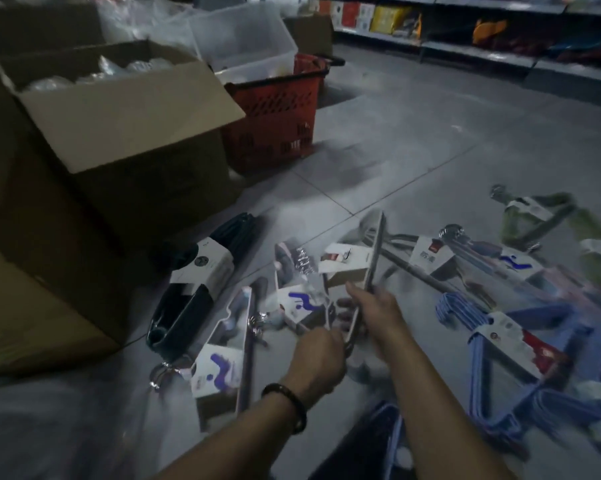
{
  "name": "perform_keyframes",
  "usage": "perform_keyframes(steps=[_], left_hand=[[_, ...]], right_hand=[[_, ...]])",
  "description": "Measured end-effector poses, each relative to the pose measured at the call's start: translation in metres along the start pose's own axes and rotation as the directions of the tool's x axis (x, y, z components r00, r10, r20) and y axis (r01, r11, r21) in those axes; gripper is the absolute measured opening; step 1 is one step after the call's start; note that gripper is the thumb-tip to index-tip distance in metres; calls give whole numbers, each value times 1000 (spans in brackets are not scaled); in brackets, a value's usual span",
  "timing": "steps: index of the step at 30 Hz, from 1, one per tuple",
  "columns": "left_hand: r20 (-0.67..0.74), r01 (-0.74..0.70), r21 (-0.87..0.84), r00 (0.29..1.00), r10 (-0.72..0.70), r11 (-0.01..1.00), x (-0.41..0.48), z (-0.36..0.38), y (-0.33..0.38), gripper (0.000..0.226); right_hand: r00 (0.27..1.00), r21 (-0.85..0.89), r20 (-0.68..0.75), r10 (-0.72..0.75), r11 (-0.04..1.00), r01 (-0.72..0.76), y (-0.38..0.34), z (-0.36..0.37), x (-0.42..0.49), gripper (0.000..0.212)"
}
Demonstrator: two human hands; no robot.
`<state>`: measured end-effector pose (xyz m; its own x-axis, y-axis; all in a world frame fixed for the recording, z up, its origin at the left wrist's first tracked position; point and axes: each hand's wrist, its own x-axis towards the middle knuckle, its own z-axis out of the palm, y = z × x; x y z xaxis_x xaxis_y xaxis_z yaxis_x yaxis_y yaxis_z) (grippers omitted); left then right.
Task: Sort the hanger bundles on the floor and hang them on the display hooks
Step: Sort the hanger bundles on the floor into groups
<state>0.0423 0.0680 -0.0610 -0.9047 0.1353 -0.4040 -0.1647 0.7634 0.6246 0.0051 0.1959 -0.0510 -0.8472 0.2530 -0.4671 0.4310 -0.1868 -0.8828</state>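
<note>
Fingers of my left hand (318, 353) and right hand (378, 315) curl round the grey hanger bundle (370, 268) over the middle of the floor (413, 140); I'd lift it straight, so its hooks clear the neighbouring bundles (223, 368).

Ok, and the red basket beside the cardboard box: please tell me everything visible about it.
The red basket looks like plastic, with rows of slots cut into its walls and a dark handle at its far rim. It stands upright on the grey floor, behind the open cardboard box, whose flap hides its near left corner, and in front of a clear plastic bin. What it holds cannot be seen.
</note>
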Motion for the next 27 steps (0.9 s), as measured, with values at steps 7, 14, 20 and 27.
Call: perform_keyframes(steps=[7,14,20,27], left_hand=[[26,-333,144,943,333,932,-28,5,30,28],[305,-447,542,894,330,712,-4,-18,-34,46],[398,-467,741,884,246,483,23,13,-86,85],[310,-431,700,902,301,570,33,27,-83,89]], right_hand=[[973,-145,-135,-188,975,168,-18,-32,-5,7],[964,-87,-167,-206,977,194,-30,-75,-19,12],[979,26,-154,-133,990,138,-30,-104,-53,16],[966,194,-241,-91,971,140,-35,-118,-68,12]])
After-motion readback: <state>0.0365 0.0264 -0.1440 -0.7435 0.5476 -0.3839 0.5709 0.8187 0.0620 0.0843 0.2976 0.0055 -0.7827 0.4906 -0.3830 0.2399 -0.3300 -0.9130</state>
